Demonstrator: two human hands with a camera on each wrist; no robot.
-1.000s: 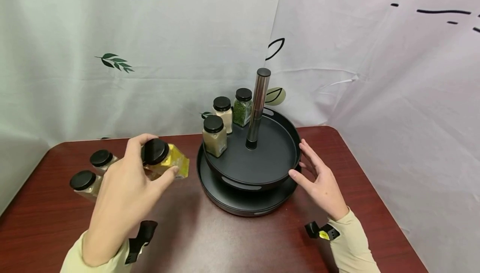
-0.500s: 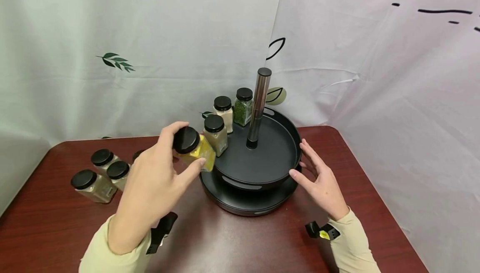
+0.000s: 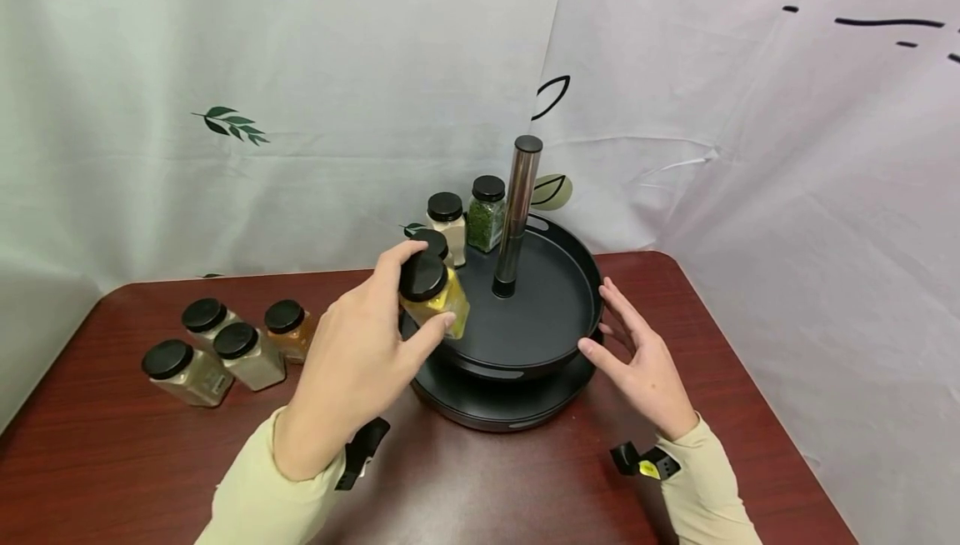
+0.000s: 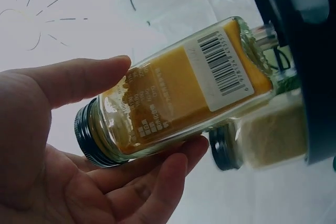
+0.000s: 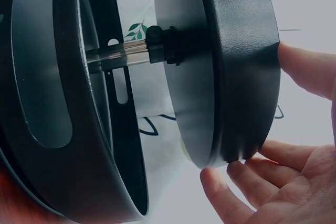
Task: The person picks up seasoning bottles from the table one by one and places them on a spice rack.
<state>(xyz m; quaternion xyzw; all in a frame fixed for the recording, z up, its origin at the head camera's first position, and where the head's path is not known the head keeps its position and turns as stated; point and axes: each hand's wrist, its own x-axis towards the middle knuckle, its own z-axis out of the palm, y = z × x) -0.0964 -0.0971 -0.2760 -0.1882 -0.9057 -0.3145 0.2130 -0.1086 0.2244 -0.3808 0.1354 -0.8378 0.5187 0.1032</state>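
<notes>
My left hand (image 3: pixel 360 353) grips a glass spice jar of yellow powder (image 4: pixel 173 90) between thumb and fingers. The jar tilts, black lid toward the palm, over the left rim of a black two-tier turntable's upper tray (image 3: pixel 555 312). Whether it touches the tray cannot be told. Just behind it is a black-lidded jar (image 4: pixel 270 129), mostly hidden in the head view. A cream-coloured jar (image 3: pixel 448 232) and a green herb jar (image 3: pixel 486 216) stand farther back on that tray. My right hand (image 3: pixel 641 370) rests extended fingers and thumb against the upper tray's right side.
Several black-lidded jars stand on the table at left, among them an orange-brown spice jar (image 3: pixel 291 332) and a pale one (image 3: pixel 251 357). A metal post (image 3: pixel 517 212) rises from the upper tray. The lower tray (image 3: pixel 487 412) juts out in front, and a white cloth (image 3: pixel 337 112) hangs behind.
My left hand has carried the yellow jar rightward from the table's left side to the upper tray's left edge, uncovering jars on the table. The right hand stays at the tray.
</notes>
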